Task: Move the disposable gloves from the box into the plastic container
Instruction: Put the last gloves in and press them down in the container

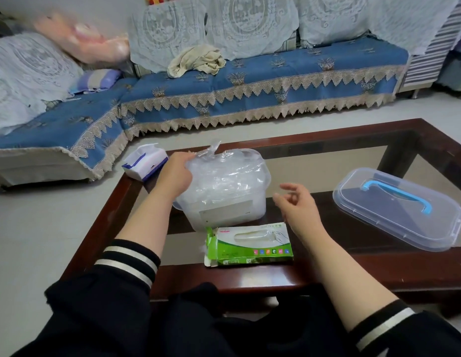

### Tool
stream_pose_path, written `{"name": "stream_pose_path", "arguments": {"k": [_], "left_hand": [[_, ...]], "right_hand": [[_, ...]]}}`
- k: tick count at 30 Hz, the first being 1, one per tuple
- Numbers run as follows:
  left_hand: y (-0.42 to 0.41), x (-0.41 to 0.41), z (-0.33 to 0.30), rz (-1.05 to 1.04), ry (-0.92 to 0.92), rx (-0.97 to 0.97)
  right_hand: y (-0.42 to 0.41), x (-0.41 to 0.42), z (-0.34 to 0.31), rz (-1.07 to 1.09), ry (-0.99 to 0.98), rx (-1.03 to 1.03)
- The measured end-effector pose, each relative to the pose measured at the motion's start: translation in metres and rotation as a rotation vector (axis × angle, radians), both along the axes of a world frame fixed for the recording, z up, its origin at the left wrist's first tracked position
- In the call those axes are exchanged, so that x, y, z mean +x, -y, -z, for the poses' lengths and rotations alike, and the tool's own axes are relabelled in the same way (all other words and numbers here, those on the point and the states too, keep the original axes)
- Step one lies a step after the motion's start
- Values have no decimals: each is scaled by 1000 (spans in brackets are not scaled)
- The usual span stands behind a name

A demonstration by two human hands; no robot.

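Left hand [176,173] presses, apparently flat, the heaped gloves [219,173] into the container [224,212]; right hand [296,202] hovers loosely curled, empty. Next: fit lid [396,210].

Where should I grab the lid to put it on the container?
Probably by the blue handle on top of the lid, coming from above with the right hand, which is nearer and holds nothing. The lid lies flat, handle up, on the table to the right of the container, and the arched handle leaves room for fingers underneath. The left hand is busy at the gloves.
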State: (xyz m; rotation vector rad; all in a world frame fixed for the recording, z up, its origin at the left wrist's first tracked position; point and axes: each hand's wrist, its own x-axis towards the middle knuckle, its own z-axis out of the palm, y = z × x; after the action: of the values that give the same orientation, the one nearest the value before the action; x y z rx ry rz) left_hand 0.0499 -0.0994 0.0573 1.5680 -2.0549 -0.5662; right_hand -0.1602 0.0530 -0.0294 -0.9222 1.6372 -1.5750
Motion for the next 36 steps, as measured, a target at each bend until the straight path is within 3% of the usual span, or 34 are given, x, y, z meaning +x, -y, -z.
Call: {"name": "stream_pose_path", "arguments": {"k": [4,9,11,13,15,16,17,19,21,22,29,36], "left_hand": [[-3,3,19,-25,168,-12],[-6,12,33,-60,378,-82],[-11,14,38,-102,313,-143],[-26,14,42,-92,107,-407],[-49,10,46,64,-134,-740],[-61,7,51,180,-189,-787],[-74,3,57,295,-187,-729],[-93,-6,69,433,-89,-385],[-98,-12,85,445,35,-19],[-98,-12,93,447,76,72],[-90,-11,116,464,205,131],[-89,-8,121,360,140,197]], "right_hand": [[1,13,12,-264,-309,151],[4,28,21,-404,-775,219],[6,35,23,-465,-877,303],[8,39,25,-502,-947,398],[10,40,26,-488,-965,439],[10,40,26,-477,-960,437],[10,40,26,-466,-949,430],[10,41,25,-435,-906,412],[11,41,25,-400,-859,409],[11,41,25,-386,-839,413],[12,42,22,-392,-867,414],[4,43,10,-168,-455,84]]}}
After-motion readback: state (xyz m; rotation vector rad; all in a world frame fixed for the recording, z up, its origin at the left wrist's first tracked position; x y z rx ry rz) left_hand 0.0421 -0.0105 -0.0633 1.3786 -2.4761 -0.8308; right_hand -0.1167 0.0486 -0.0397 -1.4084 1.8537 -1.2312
